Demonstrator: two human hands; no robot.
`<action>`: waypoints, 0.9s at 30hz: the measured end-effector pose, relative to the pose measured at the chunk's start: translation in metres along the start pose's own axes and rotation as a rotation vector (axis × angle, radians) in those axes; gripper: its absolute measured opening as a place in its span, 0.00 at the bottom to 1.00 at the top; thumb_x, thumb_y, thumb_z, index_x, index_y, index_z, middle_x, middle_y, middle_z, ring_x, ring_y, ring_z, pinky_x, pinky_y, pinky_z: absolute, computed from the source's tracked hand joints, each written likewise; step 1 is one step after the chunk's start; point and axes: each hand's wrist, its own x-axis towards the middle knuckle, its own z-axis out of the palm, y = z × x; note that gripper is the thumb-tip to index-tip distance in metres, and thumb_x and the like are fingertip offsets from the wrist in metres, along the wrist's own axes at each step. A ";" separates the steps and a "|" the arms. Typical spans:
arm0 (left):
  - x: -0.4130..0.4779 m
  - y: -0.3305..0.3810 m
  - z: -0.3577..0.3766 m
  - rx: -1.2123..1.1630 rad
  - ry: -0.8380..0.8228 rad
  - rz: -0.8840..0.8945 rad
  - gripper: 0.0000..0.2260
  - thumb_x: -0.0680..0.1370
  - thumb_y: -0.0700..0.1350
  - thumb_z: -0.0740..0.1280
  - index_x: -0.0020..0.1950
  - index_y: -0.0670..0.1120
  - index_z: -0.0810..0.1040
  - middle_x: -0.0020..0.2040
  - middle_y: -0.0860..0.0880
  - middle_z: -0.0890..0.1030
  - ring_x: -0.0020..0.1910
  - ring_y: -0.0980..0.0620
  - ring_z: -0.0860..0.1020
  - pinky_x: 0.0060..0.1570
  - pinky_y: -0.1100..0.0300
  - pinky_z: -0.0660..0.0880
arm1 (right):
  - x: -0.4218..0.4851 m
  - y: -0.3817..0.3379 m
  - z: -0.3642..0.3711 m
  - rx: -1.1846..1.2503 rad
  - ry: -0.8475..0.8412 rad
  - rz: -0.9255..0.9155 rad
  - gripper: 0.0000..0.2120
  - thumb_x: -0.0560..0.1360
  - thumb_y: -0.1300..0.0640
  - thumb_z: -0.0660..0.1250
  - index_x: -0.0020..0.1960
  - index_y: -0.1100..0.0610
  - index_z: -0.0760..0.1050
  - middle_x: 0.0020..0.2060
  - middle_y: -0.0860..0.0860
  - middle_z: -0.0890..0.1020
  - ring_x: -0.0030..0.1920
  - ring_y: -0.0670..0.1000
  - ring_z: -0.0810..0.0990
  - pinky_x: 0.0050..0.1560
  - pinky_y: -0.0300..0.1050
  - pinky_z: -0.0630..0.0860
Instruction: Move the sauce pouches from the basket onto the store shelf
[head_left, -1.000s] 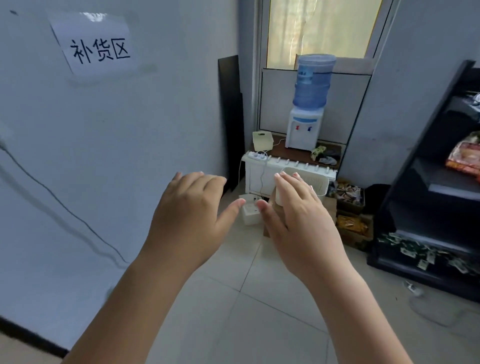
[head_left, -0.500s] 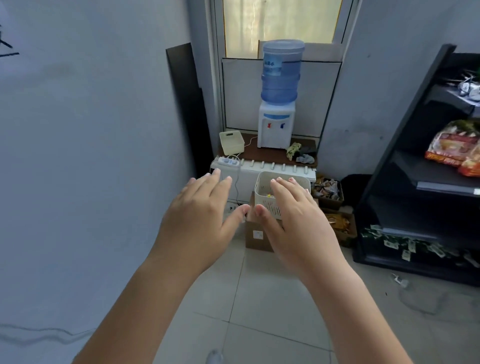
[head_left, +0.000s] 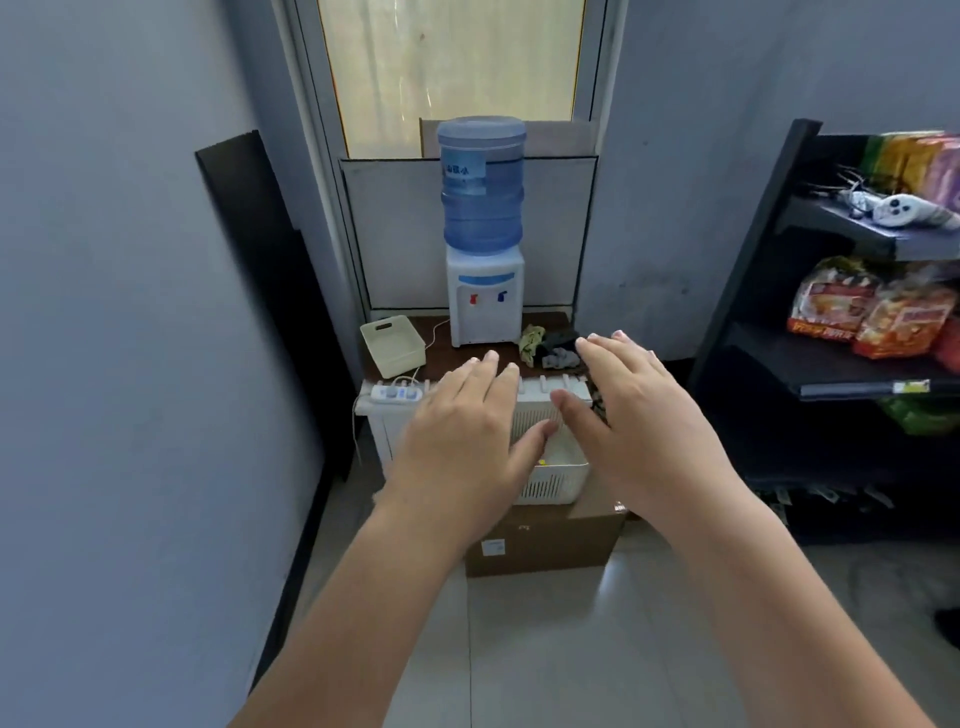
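A white perforated basket (head_left: 551, 483) sits on a brown cardboard box (head_left: 545, 545) on the floor, straight ahead. Both of my hands are stretched out in front of it, palms down, fingers spread and holding nothing. My left hand (head_left: 462, 441) covers the basket's left side and my right hand (head_left: 644, 421) covers its right side. Little of the basket's inside shows between my thumbs, only a small yellow spot; no pouch can be made out. The black store shelf (head_left: 831, 384) stands at the right and holds red and orange snack bags (head_left: 872, 312).
A water dispenser (head_left: 483, 249) stands on a low brown cabinet behind the basket, beside a cream bin (head_left: 392, 345) and a white power strip (head_left: 397, 395). A black board (head_left: 270, 291) leans on the left wall. Boxes of goods lie right of the cardboard box. Grey floor tiles lie below my arms.
The view has swung right and moved closer to the basket and dispenser. The wall sign has left the frame. Both hands stay open and now overlap the basket; more of the shelf shows.
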 end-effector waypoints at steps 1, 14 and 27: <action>0.015 -0.005 0.006 -0.002 0.003 0.009 0.32 0.80 0.65 0.54 0.79 0.48 0.65 0.79 0.48 0.67 0.78 0.50 0.64 0.76 0.54 0.61 | 0.015 0.004 0.004 -0.006 0.003 0.010 0.30 0.83 0.42 0.58 0.80 0.54 0.62 0.79 0.50 0.67 0.82 0.51 0.57 0.80 0.48 0.54; 0.242 -0.074 0.142 -0.048 -0.087 -0.012 0.28 0.82 0.61 0.60 0.76 0.45 0.69 0.76 0.46 0.71 0.76 0.48 0.67 0.74 0.53 0.64 | 0.212 0.114 0.114 -0.025 -0.111 0.024 0.31 0.83 0.40 0.55 0.81 0.54 0.59 0.80 0.50 0.65 0.82 0.50 0.57 0.80 0.47 0.51; 0.366 -0.167 0.297 -0.186 -0.369 -0.126 0.19 0.83 0.55 0.62 0.67 0.44 0.74 0.63 0.48 0.78 0.65 0.48 0.73 0.63 0.53 0.71 | 0.351 0.201 0.259 -0.045 -0.289 0.022 0.26 0.83 0.46 0.60 0.76 0.58 0.70 0.73 0.54 0.75 0.77 0.56 0.68 0.77 0.52 0.64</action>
